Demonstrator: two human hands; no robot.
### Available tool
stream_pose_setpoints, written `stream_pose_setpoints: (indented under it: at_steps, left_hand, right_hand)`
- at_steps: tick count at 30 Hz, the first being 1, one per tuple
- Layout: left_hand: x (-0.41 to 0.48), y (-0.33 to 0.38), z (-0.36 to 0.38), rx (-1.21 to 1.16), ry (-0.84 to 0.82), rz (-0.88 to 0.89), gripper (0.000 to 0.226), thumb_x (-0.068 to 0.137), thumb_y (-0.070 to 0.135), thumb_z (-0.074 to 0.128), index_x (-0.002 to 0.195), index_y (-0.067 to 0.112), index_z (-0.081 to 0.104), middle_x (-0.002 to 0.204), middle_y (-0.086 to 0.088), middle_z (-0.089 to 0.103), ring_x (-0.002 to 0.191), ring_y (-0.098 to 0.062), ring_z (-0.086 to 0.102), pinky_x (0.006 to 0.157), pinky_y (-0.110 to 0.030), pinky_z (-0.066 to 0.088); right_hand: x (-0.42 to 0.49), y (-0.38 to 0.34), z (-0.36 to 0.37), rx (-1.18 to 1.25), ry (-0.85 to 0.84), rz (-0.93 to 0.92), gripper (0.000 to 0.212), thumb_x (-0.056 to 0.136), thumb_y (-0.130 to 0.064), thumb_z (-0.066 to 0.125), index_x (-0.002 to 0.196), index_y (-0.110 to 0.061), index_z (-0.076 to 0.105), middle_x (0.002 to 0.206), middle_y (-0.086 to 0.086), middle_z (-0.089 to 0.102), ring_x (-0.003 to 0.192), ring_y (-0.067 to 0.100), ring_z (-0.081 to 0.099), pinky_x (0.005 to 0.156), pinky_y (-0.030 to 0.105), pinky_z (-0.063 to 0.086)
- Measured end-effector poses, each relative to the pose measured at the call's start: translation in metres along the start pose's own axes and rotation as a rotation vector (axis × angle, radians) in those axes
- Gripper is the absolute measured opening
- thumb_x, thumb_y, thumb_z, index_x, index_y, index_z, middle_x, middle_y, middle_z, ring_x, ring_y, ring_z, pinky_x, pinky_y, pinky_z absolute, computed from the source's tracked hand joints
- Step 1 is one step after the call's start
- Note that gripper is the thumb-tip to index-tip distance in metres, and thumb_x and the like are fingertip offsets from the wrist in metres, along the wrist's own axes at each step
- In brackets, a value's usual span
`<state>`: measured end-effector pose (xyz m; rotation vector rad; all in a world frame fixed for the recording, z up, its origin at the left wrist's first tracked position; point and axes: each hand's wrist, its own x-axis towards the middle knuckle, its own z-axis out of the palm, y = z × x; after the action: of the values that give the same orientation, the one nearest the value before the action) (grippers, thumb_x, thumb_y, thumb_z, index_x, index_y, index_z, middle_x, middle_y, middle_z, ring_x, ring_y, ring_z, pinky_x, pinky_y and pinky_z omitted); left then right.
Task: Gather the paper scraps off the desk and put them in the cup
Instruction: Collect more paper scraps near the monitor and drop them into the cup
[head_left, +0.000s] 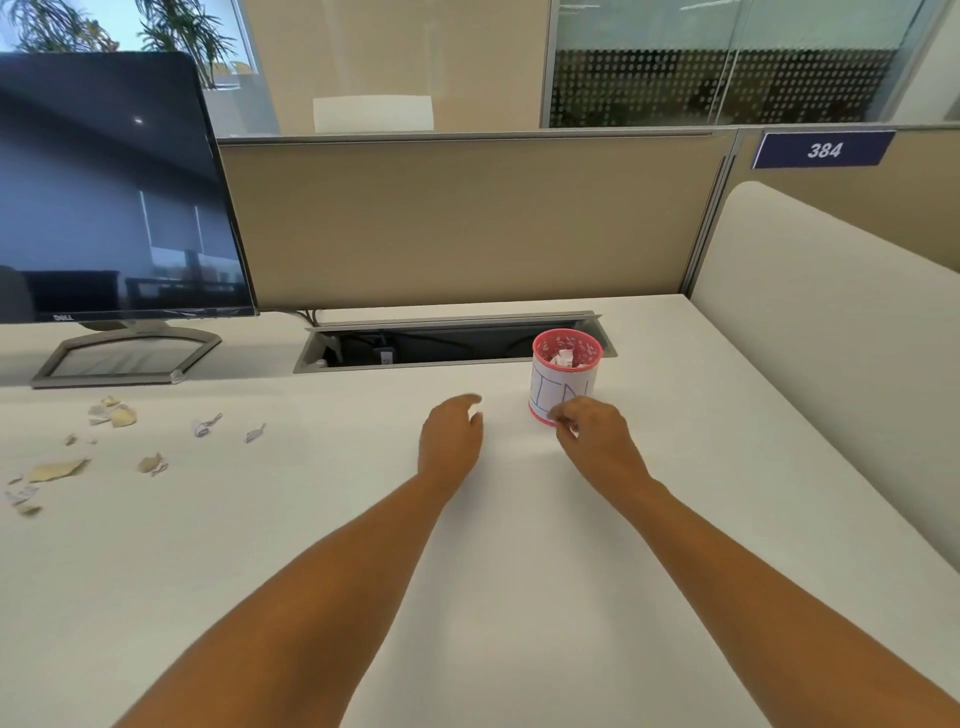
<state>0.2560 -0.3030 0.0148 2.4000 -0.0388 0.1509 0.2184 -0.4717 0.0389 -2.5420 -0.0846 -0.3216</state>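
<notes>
A pink mesh cup (566, 375) with a white paper label stands on the white desk (467, 519), holding crumpled white paper. My left hand (451, 436) hovers just left of the cup, its curled fingers pinching a small white paper scrap (474, 413). My right hand (597, 434) is in front of the cup's base, fingers curled, with a bit of white paper showing between them. Several torn paper scraps (117, 415), white and tan, lie scattered on the desk's left side.
A dark monitor (114, 192) on a grey stand (127, 358) occupies the back left. An open cable tray (447, 345) runs along the back of the desk behind the cup. Beige partitions (467, 218) wall the back and right.
</notes>
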Motion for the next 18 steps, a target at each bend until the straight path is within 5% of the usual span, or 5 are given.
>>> stream_pose_setpoints:
  at_steps: [7, 12, 18]
  left_hand:
    - [-0.029, -0.043, 0.0, 0.3, -0.103, 0.036, 0.043, 0.099, 0.028, 0.033, 0.141, 0.018, 0.034, 0.154, 0.0, 0.026, 0.145, -0.016, 0.016, 0.119, -0.038, 0.008]
    - [-0.034, -0.045, 0.0, 0.323, -0.09, 0.057, 0.044, 0.1, 0.029, 0.03, 0.143, 0.019, 0.031, 0.155, 0.002, 0.023, 0.145, -0.014, 0.014, 0.12, -0.036, 0.007]
    - [-0.038, -0.046, 0.001, 0.33, -0.074, 0.068, 0.045, 0.1, 0.03, 0.03, 0.144, 0.019, 0.03, 0.155, 0.002, 0.023, 0.145, -0.014, 0.015, 0.119, -0.034, 0.007]
  right_hand:
    - [-0.01, 0.024, 0.019, -0.145, -0.181, 0.121, 0.034, 0.095, -0.009, 0.037, 0.122, -0.008, 0.058, 0.127, 0.009, 0.059, 0.118, 0.024, 0.051, 0.1, 0.026, 0.034]
    - [-0.01, 0.021, 0.023, -0.146, -0.183, 0.132, 0.027, 0.091, -0.003, 0.038, 0.105, 0.0, 0.061, 0.112, 0.016, 0.06, 0.105, 0.028, 0.053, 0.092, 0.033, 0.041]
    - [-0.001, -0.007, 0.017, -0.129, -0.184, 0.038, 0.028, 0.093, -0.001, 0.041, 0.113, -0.003, 0.061, 0.119, 0.013, 0.061, 0.111, 0.024, 0.055, 0.098, 0.024, 0.038]
